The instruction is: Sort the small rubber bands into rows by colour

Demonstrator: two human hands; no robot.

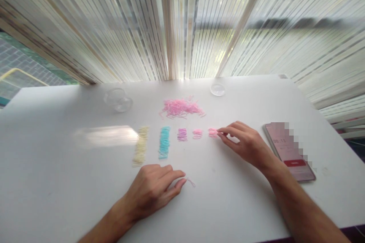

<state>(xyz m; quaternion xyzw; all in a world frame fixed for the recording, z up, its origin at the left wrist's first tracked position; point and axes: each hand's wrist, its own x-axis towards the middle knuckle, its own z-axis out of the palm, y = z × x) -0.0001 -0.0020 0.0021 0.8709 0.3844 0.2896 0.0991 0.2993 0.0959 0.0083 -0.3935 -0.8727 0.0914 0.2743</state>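
My left hand [159, 186] is near the table's front, thumb and forefinger pinching one end of a thin, pale pink looped strand [191, 182]. My right hand [245, 140] reaches to the rightmost small pink stack of strands [212, 133], its fingertips closed on a pink strand at the stack's right edge. Left of that stack lie another small pink stack [197, 133] and a purple one [182, 134]. Longer columns of blue strands [164, 142] and pale yellow strands [140, 146] follow further left. Behind these sits a loose heap of pink strands [181, 108].
A clear round container [115, 98] stands at the back left, overlapping a second clear round piece [124, 104]. A clear round dish [218, 90] is at the back right. A phone [289, 152] lies beside my right forearm. String curtains [182, 26] hang behind the white table [57, 182].
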